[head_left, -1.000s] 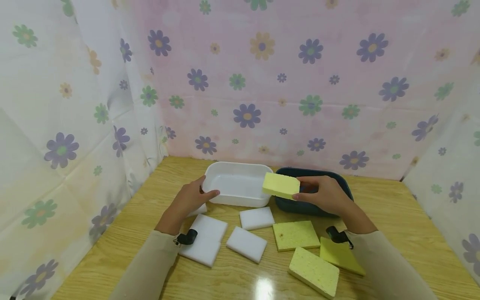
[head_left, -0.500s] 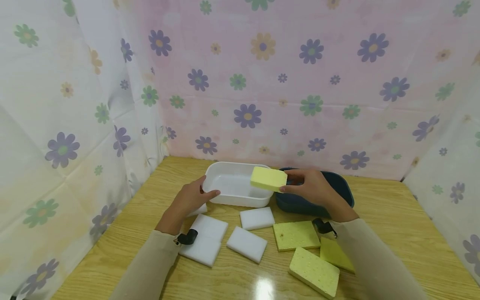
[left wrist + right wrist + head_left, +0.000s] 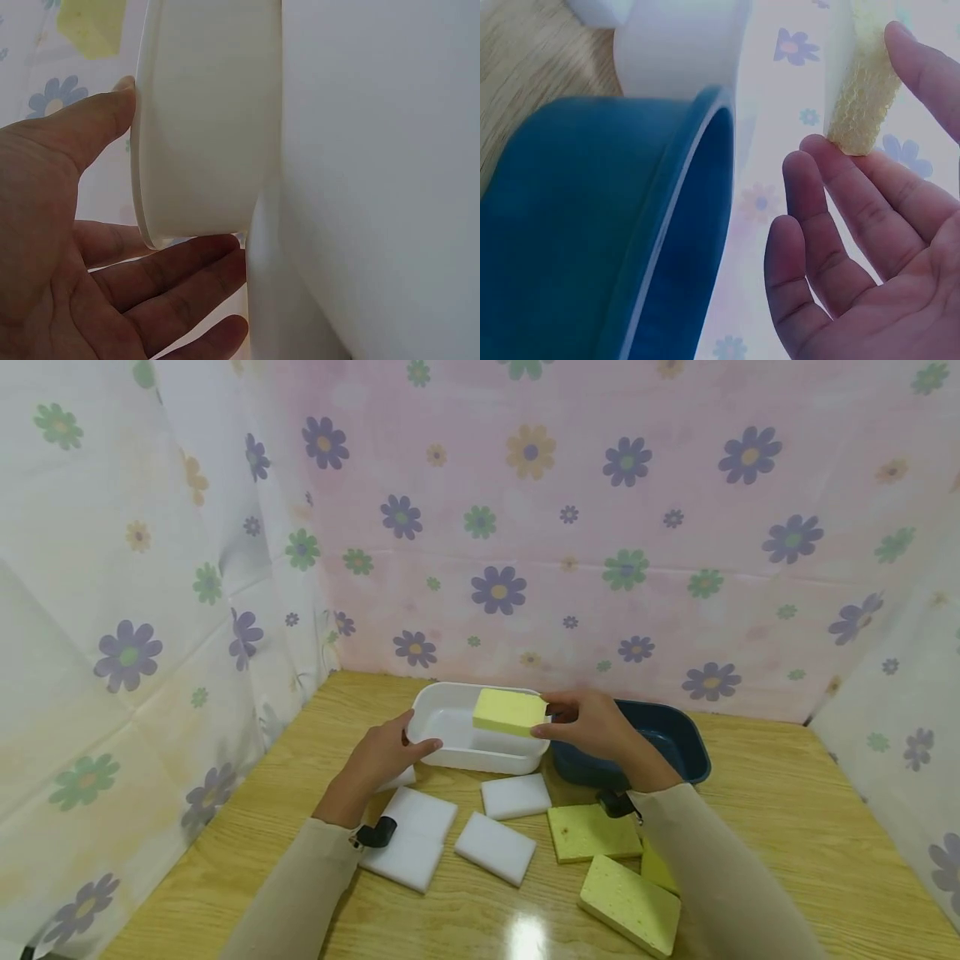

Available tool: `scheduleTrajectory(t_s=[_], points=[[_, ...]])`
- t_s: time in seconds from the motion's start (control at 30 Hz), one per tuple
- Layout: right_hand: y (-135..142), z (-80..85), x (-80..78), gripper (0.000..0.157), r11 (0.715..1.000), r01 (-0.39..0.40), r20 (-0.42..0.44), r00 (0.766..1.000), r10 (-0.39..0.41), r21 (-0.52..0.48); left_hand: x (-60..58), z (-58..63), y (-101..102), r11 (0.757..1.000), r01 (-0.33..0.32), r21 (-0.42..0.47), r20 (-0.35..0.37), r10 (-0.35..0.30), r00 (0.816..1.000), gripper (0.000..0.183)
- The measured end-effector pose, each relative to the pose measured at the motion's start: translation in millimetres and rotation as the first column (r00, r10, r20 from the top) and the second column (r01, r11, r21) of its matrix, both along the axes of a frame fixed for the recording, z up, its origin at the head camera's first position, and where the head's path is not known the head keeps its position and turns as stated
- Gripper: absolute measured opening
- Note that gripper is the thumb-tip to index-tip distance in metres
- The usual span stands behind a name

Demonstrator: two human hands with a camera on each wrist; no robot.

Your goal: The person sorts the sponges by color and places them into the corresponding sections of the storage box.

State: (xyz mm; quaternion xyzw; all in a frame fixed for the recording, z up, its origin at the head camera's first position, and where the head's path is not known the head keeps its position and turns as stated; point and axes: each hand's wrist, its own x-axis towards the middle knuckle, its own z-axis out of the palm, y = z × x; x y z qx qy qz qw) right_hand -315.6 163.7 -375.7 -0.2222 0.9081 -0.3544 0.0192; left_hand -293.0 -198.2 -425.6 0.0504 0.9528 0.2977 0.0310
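A yellow sponge [image 3: 508,712] is pinched by its right end between the thumb and fingers of my right hand [image 3: 592,727]. It is held above the right half of a white plastic basin [image 3: 480,762]. In the right wrist view, the sponge's porous side [image 3: 866,105] shows between thumb and fingertips, while the lower fingers stay off it. My left hand [image 3: 381,762] holds the basin's left end. From the left wrist view, its thumb lies on the rim [image 3: 139,165] and its fingers are around the end wall.
A dark blue basin [image 3: 696,752] stands right of the white one, partly under my right forearm. On the wooden table in front lie several white sponges [image 3: 495,848] and several yellow sponges [image 3: 630,906]. A flowered cloth [image 3: 525,527] hangs behind.
My right hand has moved left with the yellow sponge, from over the gap between the basins to above the white basin. The left hand keeps its hold on the white basin.
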Motion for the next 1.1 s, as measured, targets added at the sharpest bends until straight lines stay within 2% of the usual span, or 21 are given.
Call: scheduleTrajectory(t_s=[0.43,0.87,1.1], points=[[-27,0.5,-10.9,0.072,1.0,-0.016,0.045,0.999,0.015,0.016,0.3,0.8,-2,1.0,-0.006,-0.005,0.007,0.007,1.0,0.099],[-26,4.4,-10.2,0.073,0.999,-0.008,0.065,0.998,0.005,0.047,-0.4,1.9,1,1.0,-0.009,0.001,0.007,0.009,1.0,0.102],[-33,4.9,-12.4,0.073,0.999,-0.025,0.056,0.998,0.022,0.046,0.8,0.9,1,1.0,-0.018,-0.004,0.015,0.018,1.0,0.102]])
